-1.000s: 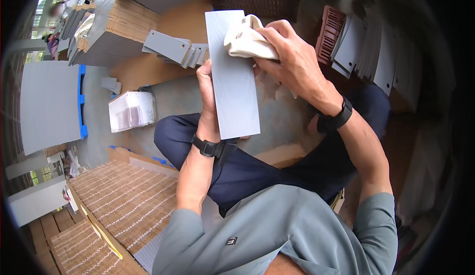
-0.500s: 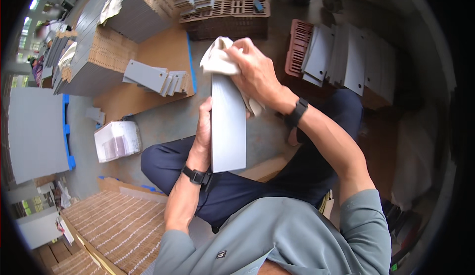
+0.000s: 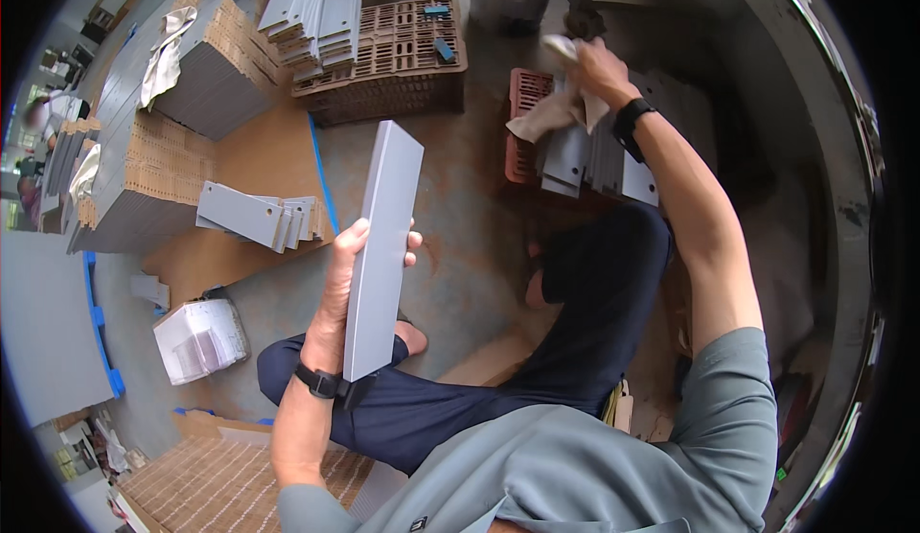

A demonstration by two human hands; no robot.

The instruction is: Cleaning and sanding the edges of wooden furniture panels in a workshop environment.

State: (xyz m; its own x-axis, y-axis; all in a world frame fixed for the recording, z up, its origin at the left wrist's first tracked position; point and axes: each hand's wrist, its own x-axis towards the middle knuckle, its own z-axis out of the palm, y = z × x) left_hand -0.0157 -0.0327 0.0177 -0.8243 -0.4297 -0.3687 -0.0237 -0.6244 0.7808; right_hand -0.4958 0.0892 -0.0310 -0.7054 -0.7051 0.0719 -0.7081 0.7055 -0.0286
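Observation:
My left hand [image 3: 347,260] is closed around a long grey board [image 3: 385,245], thumb on its near side and fingertips showing past its right edge. The board stands tilted upward above my lap. Far to the right, my right hand [image 3: 604,75] grips a cream cloth [image 3: 556,113] that dangles from it and is partly blurred. The cloth hangs over a row of grey boards [image 3: 565,161] leaning by a reddish plastic crate [image 3: 522,145]; whether it touches them I cannot tell.
Tall stacks of grey boards [image 3: 168,164] stand at the left, with a few loose boards [image 3: 251,215] on a brown sheet [image 3: 273,145]. A brown crate [image 3: 393,92] carries more boards [image 3: 309,15]. A white box [image 3: 199,339] sits at left; a person [image 3: 48,116] is in the background.
My right hand has left the grey board and swung right with the cloth, over by the reddish crate. The left hand keeps the board, now tilted, its top leaning right.

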